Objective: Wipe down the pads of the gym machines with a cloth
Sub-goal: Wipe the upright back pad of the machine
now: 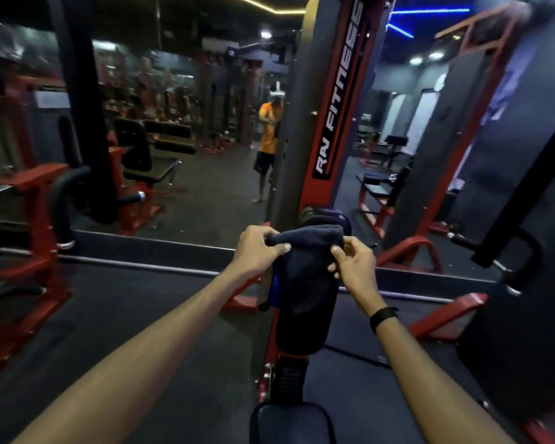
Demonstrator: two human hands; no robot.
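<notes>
Your left hand (pixel 257 248) and right hand (pixel 353 261) pinch the soft, limp dark blue cloth (pixel 302 267) by its top edge; bunch it before pressing the black upright pad (pixel 298 331).

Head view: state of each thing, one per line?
left hand: pinching the cloth's upper left edge
right hand: pinching the cloth's upper right edge
cloth: dark, draped over the upright pad
upright pad: top covered by cloth
seat pad: bare
wristband: on right wrist
</notes>
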